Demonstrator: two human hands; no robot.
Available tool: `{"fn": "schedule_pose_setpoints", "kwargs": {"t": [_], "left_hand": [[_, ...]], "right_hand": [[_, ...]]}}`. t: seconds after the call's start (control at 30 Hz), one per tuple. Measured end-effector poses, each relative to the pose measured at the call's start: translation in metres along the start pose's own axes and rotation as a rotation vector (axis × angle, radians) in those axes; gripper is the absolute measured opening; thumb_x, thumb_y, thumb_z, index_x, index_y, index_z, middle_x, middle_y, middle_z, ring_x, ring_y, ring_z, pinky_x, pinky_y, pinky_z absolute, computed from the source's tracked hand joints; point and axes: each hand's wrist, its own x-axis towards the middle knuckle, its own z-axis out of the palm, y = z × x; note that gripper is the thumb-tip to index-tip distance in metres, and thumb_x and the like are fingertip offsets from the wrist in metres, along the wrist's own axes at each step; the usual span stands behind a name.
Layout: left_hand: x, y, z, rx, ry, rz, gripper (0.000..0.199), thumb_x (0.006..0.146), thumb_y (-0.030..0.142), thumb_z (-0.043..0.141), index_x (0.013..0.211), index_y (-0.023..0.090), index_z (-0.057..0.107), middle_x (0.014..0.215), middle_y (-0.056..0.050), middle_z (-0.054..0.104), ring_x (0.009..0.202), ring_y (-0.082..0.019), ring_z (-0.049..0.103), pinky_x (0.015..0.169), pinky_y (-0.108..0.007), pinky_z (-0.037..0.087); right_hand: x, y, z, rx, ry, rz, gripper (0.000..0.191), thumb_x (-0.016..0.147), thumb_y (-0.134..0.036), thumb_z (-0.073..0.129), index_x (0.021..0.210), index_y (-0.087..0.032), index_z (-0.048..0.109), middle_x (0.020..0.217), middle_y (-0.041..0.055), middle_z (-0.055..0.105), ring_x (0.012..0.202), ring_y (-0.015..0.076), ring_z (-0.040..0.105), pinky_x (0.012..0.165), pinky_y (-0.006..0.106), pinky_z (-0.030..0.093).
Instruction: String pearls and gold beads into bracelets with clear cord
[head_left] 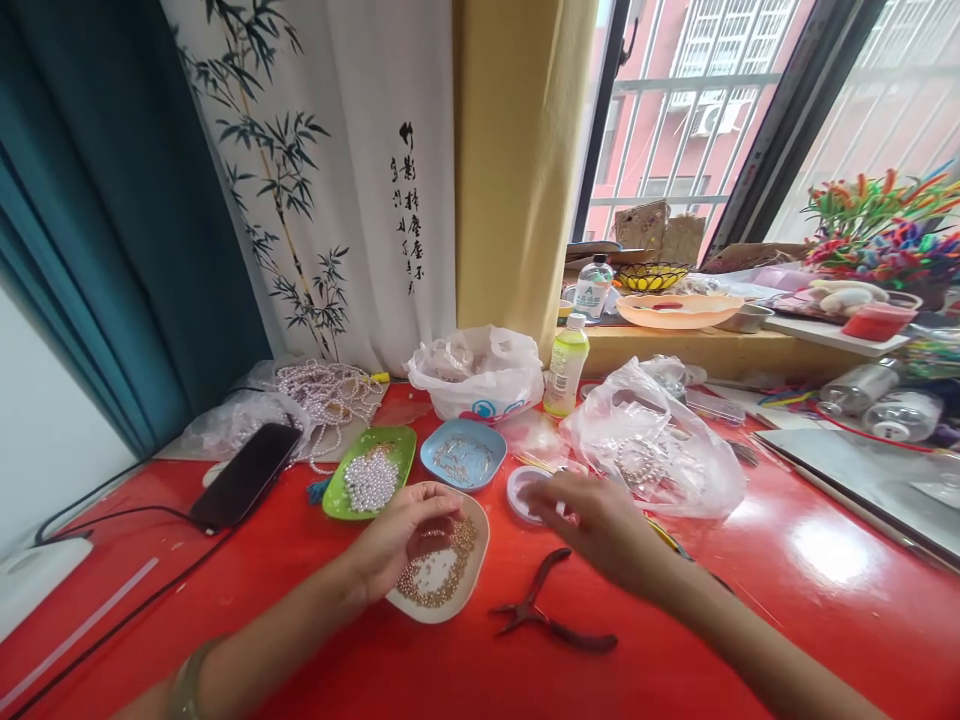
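Note:
My left hand (420, 530) is above a cream tray (475, 580) of gold beads (450, 580). Its fingers are curled in toward the thumb, and whatever they hold is too small to make out. My right hand (592, 515) hangs over a small round white container (520, 485), its fingertips pointing left and blurred, so their grip is unclear. Between the hands, nearer me, pliers with dark red handles (532, 612) lie on the table with jaws apart. Behind my left hand are a green tray (405, 445) of pearly beads (371, 482) and a blue tray (431, 455) with small metallic pieces.
A black phone (251, 475) lies left, with cables across the red table (300, 660). Bead strings (330, 395) are heaped behind it. A white plastic bag (480, 385), a drink bottle (566, 365) and a clear bag (652, 440) stand at the back. A laptop-like slab (862, 490) lies right.

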Motion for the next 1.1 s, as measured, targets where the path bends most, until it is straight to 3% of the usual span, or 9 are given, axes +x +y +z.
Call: {"fn": "schedule_pose_setpoints", "kwargs": {"t": [0.07,0.27,0.37,0.47,0.53,0.63,0.8,0.93,1.1], "left_hand": [[-0.005,-0.003,-0.002,0.048,-0.015,-0.04,0.017,0.064,0.024,0.067,0.067,0.015,0.053,0.065,0.001,0.058,0.056,-0.008,0.051,0.052,-0.017,0.043],[-0.018,-0.011,0.001,0.385,-0.27,-0.104,0.012,0.067,0.027,0.06,0.067,0.016,0.057,0.065,-0.001,0.061,0.05,-0.009,0.049,0.048,-0.018,0.037],[-0.026,-0.005,0.006,0.804,-0.383,0.107,0.01,0.068,0.026,0.061,0.07,0.018,0.066,0.065,-0.001,0.063,0.057,-0.013,0.053,0.053,-0.02,0.035],[-0.028,0.007,0.019,1.041,-0.328,0.443,0.01,0.068,0.027,0.064,0.074,0.021,0.069,0.067,-0.002,0.064,0.062,-0.015,0.054,0.058,-0.022,0.034],[-0.023,0.015,0.035,1.0,-0.276,0.547,0.014,0.07,0.029,0.061,0.078,0.021,0.07,0.068,-0.003,0.065,0.061,-0.016,0.054,0.06,-0.023,0.035],[-0.006,0.023,0.066,0.785,-0.267,0.493,0.035,0.07,0.034,0.062,0.103,0.02,0.063,0.089,-0.006,0.065,0.07,-0.017,0.056,0.064,-0.024,0.039],[0.029,0.025,0.103,0.379,-0.648,0.08,0.039,0.069,0.029,0.063,0.105,0.015,0.059,0.101,-0.012,0.063,0.056,-0.01,0.055,0.056,-0.024,0.044],[0.044,0.018,0.099,0.223,-0.519,0.086,0.027,0.061,0.026,0.071,0.082,0.011,0.063,0.072,-0.008,0.068,0.051,-0.007,0.051,0.055,-0.022,0.042],[0.055,0.01,0.064,0.113,-0.259,0.092,0.028,0.053,0.024,0.077,0.066,0.009,0.058,0.069,-0.011,0.068,0.047,-0.007,0.051,0.051,-0.021,0.042]], "right_hand": [[0.016,0.016,-0.01,0.337,0.08,0.243,0.024,0.081,-0.029,0.046,0.07,-0.017,0.063,0.061,0.002,0.064,0.052,0.0113,0.054,0.05,0.022,0.04],[0.032,0.047,-0.026,0.446,0.213,0.342,0.036,0.081,-0.04,0.04,0.07,-0.012,0.06,0.06,0.0036,0.059,0.043,0.007,0.041,0.039,0.02,0.031],[0.029,0.049,-0.025,0.412,0.233,0.359,0.035,0.079,-0.04,0.042,0.071,-0.012,0.061,0.059,0.0032,0.06,0.042,0.0069,0.04,0.039,0.02,0.031],[0.032,0.051,-0.024,0.315,0.251,0.373,0.031,0.078,-0.037,0.044,0.075,-0.012,0.063,0.058,0.0024,0.061,0.041,0.0081,0.043,0.04,0.021,0.033],[0.038,0.053,-0.025,0.218,0.27,0.382,0.028,0.077,-0.032,0.044,0.078,-0.014,0.065,0.058,0.0018,0.062,0.042,0.0092,0.046,0.043,0.021,0.035],[0.051,0.055,-0.026,0.054,0.295,0.394,0.026,0.077,-0.027,0.043,0.078,-0.016,0.066,0.058,0.0013,0.063,0.046,0.0113,0.051,0.049,0.023,0.038],[0.068,0.058,-0.028,-0.2,0.294,0.449,0.025,0.077,-0.023,0.043,0.075,-0.018,0.068,0.063,0.0037,0.067,0.06,0.0168,0.059,0.053,0.024,0.036],[0.066,0.07,-0.041,-0.342,0.238,0.503,0.025,0.079,-0.024,0.043,0.076,-0.018,0.068,0.067,0.0041,0.068,0.061,0.0158,0.06,0.052,0.022,0.035],[0.031,0.077,-0.066,-0.473,0.094,0.545,0.027,0.078,-0.039,0.049,0.072,-0.019,0.065,0.062,0.0034,0.065,0.055,0.0161,0.059,0.048,0.023,0.034]]}}
